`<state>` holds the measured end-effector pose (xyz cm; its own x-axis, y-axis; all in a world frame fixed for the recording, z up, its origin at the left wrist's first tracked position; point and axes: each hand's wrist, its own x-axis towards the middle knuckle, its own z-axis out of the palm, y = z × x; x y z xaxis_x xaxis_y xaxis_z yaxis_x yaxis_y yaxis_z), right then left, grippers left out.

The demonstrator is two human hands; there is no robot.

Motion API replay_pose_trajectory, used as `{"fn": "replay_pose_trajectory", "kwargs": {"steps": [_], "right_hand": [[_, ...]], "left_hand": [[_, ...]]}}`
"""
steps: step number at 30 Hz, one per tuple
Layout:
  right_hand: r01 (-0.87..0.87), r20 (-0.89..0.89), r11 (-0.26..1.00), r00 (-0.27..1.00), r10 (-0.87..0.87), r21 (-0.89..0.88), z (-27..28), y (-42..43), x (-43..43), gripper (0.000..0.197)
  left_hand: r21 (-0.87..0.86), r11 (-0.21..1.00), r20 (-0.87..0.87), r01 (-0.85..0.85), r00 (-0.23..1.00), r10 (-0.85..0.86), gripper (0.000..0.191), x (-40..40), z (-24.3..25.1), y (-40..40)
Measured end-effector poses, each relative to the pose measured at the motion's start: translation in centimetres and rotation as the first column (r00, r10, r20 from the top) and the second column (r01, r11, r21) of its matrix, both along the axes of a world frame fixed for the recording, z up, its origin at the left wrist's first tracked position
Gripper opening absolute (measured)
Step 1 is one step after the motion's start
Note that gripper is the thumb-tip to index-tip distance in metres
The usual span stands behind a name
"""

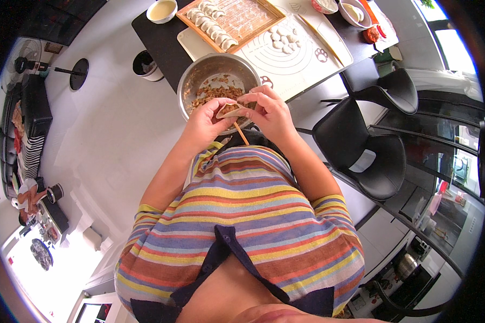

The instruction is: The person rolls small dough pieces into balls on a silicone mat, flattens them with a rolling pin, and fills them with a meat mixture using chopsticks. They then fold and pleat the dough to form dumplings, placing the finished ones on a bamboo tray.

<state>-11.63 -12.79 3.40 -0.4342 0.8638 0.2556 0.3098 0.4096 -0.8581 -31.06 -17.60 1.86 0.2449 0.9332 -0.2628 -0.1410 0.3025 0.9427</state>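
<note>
A dumpling wrapper (223, 114) with brown filling on it is folded partway between my hands, its top side still gaping. My left hand (207, 120) grips its left side, thumb in front. On the other side my right hand (269, 111) pinches the edge with thumb and fingers. Both hands are above the near part of a metal bowl (184, 89) holding minced filling (214, 92). A wooden stick (241, 133), perhaps a chopstick, slants from the bowl's near rim towards my body; its other end is hidden.
Rows of finished dumplings (212, 28) lie on a wooden tray (262, 25). Several floured dough pieces (285, 40) and a thin rolling pin (321, 40) are on the printed mat (307, 76). A bowl of pale liquid (162, 11) stands far left; black chairs (345, 137) stand to the right.
</note>
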Motion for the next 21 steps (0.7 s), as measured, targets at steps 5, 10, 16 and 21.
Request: {"fn": "replay_pose_trajectory", "kwargs": {"steps": [5,10,16,21], "right_hand": [[0.000,0.052,1.000,0.999,0.002,-0.023,0.3,0.0,-0.2,0.019],[0.021,0.051,1.000,0.998,-0.021,0.009,-0.3,0.0,-0.2,0.018],[0.055,-0.135,0.990,0.988,-0.073,-0.131,0.7,-0.5,-0.8,0.013],[-0.008,-0.140,0.995,0.990,-0.006,-0.101,1.0,-0.3,-0.9,0.025]], "left_hand": [[0.058,0.998,0.036,-0.024,0.999,0.021,0.036,0.3,0.2,-0.1],[0.070,0.995,0.067,-0.070,0.996,0.066,0.037,0.6,0.7,0.0],[-0.014,0.987,0.352,-0.158,0.924,0.152,0.044,1.1,-0.5,-0.4],[-0.029,0.964,0.552,-0.265,0.800,0.237,0.040,1.5,-2.2,-0.6]]}}
